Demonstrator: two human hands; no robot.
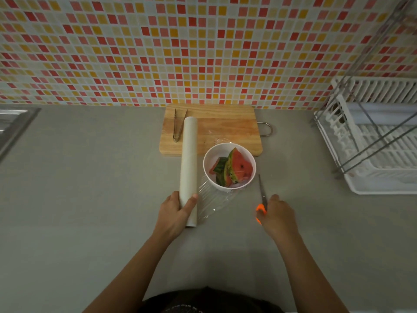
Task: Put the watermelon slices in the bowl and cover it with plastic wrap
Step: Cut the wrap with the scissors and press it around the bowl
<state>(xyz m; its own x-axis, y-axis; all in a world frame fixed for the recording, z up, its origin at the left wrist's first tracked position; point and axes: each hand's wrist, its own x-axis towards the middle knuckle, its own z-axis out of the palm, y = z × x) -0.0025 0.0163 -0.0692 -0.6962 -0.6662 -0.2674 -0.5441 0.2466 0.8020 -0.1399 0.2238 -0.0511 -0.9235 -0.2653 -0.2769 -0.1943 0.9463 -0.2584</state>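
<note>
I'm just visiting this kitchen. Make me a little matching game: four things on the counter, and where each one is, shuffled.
1. tongs
2. watermelon slices
3. scissors
4. plastic wrap roll

A. gripped by the left hand
B. lying wholly on the cutting board
C. held by the right hand
D. inside the bowl

Pairs: 1-B, 2-D, 3-C, 4-A.

Grey counter [90, 177] carries a wooden cutting board [225, 132] at the tiled wall, with a white bowl [213, 153] just before it. White dish rack [383, 190] at right. Plastic wrap roll [188, 154] lies across the board's edge and the counter.
</note>
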